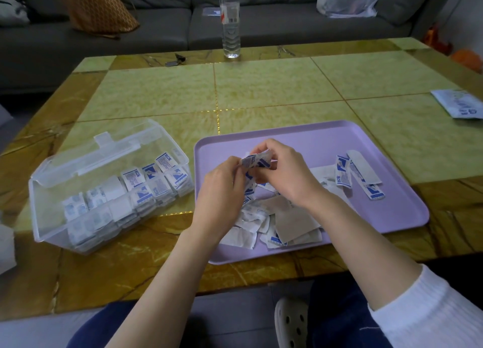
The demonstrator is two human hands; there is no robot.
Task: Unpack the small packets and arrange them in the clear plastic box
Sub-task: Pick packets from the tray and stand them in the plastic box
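Both hands meet above the lilac tray (392, 211). My left hand (222, 188) and my right hand (287, 175) together pinch a small stack of white-and-blue packets (254, 161) held up between the fingertips. Beneath the hands lies a loose heap of packets (264, 225) on the tray, with a few more packets (358, 176) spread out to the right. The clear plastic box (52, 211) stands to the left of the tray, its lid hinged open toward the back, and rows of packets (146, 188) fill its right side.
A water bottle (230, 21) stands at the table's far edge, with a small dark object (175, 60) to its left. A printed pouch (460, 104) lies at the right edge. A grey sofa with a plastic bag (347, 0) is behind.
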